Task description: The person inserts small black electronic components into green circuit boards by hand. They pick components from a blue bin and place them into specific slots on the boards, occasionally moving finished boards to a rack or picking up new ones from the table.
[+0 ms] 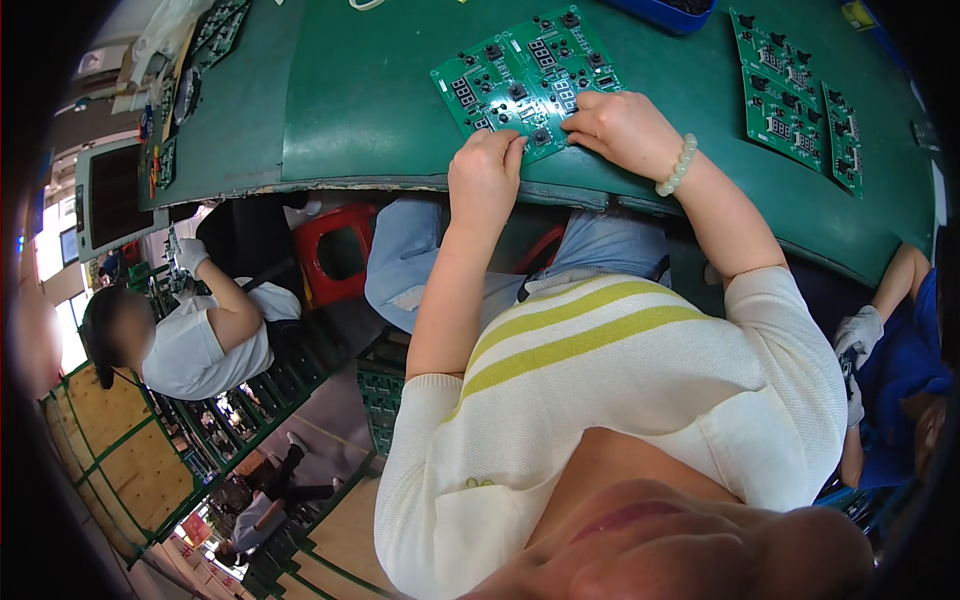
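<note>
A green circuit board panel (517,92) lies tilted on the green tabletop in front of me, near its front edge. It carries black digit displays, dark round parts and small components. My left hand (485,172) is closed in a pinch at the panel's near left edge, thumb and fingers pressed together. My right hand (625,130), its wrist in a pale bead bracelet (679,166), pinches the panel's near right side, fingers bent over the surface. My fingers cover parts of the near rows; whether a small component sits between them cannot be made out.
More circuit board panels (783,100) lie on the tabletop (370,110) at the right, others (215,35) at the far left. A blue bin (672,14) stands at the back. Gloved people work on both sides. A red stool (335,255) is left of my legs.
</note>
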### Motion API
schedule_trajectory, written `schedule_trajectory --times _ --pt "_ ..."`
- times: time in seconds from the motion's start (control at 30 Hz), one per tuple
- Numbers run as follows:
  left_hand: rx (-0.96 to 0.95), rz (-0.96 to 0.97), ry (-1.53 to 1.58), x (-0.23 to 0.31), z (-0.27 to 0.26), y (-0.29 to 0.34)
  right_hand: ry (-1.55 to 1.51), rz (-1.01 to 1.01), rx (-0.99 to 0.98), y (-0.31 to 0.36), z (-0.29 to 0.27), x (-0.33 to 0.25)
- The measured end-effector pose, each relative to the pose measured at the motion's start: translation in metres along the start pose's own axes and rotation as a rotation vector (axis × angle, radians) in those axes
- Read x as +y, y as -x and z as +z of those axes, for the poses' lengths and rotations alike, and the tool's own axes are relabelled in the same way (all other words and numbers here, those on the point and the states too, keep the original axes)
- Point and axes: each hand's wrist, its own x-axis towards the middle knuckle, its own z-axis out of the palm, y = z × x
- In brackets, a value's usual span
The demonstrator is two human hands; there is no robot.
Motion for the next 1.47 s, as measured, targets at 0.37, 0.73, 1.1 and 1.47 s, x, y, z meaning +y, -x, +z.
schedule_trajectory --times 0.37,0.73,1.1,1.47 --pt "-0.013 -0.005 0.023 0.000 0.002 -0.003 -0.018 -0.011 0.009 0.001 0.003 0.001" --pt "-0.133 0.126 -0.342 0.010 0.006 -0.005 -0.355 0.025 0.083 -0.002 -0.001 0.005" --pt "-0.044 0.054 -0.154 0.009 0.005 -0.005 -1.772 0.569 0.590 -0.007 -0.038 0.035" --pt "-0.217 -0.293 0.149 -0.005 -0.013 -0.018 -1.678 0.425 0.288 -0.004 -0.021 0.047"
